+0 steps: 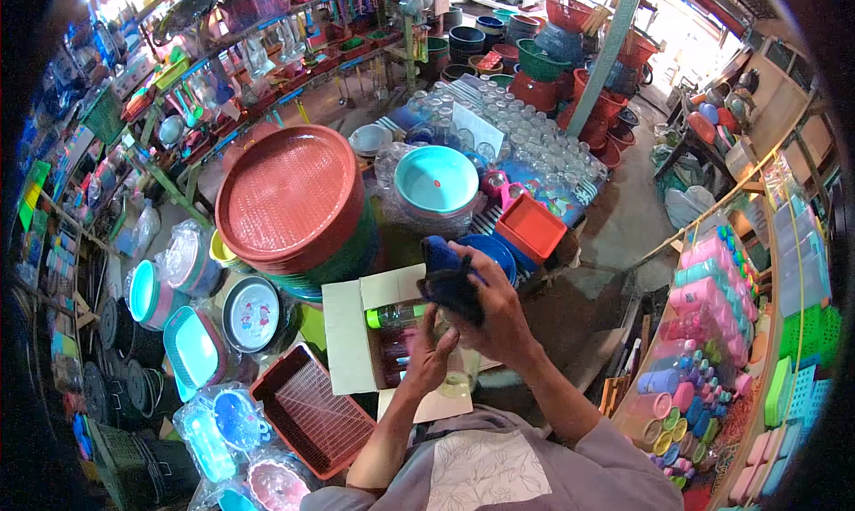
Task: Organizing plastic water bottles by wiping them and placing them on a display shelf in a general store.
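Note:
My right hand [491, 304] grips a dark blue and black cloth [454, 277] in front of my chest. Just below and to the left of it is my left hand [431, 354], its thumb raised; a clear, pale yellowish container [457, 377] shows between and beneath the hands, and which hand bears it cannot be told. Under my left hand stands an opened cardboard box [347, 337] with its flaps spread, holding bottles, one with a bright green cap [374, 318].
Stacked red round trays [290, 190] and turquoise basins [435, 179] stand beyond the box. Glass jars [528, 123] crowd a table behind. A brown plastic basket [314, 411] lies at left; colourful bottles [668, 404] fill the right shelf. A metal post [604, 60] rises at upper right.

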The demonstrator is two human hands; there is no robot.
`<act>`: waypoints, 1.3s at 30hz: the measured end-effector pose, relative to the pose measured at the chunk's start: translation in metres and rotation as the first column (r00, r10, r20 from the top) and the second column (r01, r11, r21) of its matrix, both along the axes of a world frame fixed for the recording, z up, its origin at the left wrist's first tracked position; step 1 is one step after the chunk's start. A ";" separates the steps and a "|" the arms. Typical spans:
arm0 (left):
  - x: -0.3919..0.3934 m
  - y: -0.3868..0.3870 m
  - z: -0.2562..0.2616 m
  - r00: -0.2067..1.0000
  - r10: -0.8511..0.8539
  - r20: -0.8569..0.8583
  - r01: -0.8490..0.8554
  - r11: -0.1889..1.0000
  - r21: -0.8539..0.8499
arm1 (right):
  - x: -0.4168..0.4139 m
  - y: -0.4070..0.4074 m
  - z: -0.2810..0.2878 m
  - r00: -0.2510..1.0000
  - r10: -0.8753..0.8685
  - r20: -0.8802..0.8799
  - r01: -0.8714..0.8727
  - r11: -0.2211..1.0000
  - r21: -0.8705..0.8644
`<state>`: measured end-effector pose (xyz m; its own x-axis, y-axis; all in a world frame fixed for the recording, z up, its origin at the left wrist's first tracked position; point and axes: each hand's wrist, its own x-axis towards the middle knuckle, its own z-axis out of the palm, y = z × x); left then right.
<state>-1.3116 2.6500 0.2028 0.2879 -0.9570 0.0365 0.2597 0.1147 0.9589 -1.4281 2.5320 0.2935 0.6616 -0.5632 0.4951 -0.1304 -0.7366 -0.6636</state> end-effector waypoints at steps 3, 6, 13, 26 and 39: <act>0.019 -0.002 0.009 0.951 0.116 0.288 -0.092 0.991 -0.094 | 0.004 0.020 0.007 0.996 -0.058 -0.060 0.046 0.982 -0.181; 0.020 0.001 0.029 0.878 0.074 0.473 -0.091 0.996 0.013 | -0.001 0.022 0.003 0.974 -0.070 -0.216 -0.016 0.929 -0.369; -0.002 0.002 0.035 0.811 0.218 0.543 -0.191 0.976 -0.107 | 0.008 -0.016 0.001 0.995 -0.026 0.098 0.000 0.966 0.257; 0.007 0.010 -0.019 0.999 0.042 -0.029 -0.040 0.996 0.078 | 0.020 0.004 -0.014 0.948 -0.081 0.307 -0.010 0.959 0.285; 0.011 -0.005 0.007 0.984 0.024 -0.178 -0.010 0.997 0.078 | -0.014 0.077 -0.031 0.998 -0.057 0.039 0.055 0.998 0.033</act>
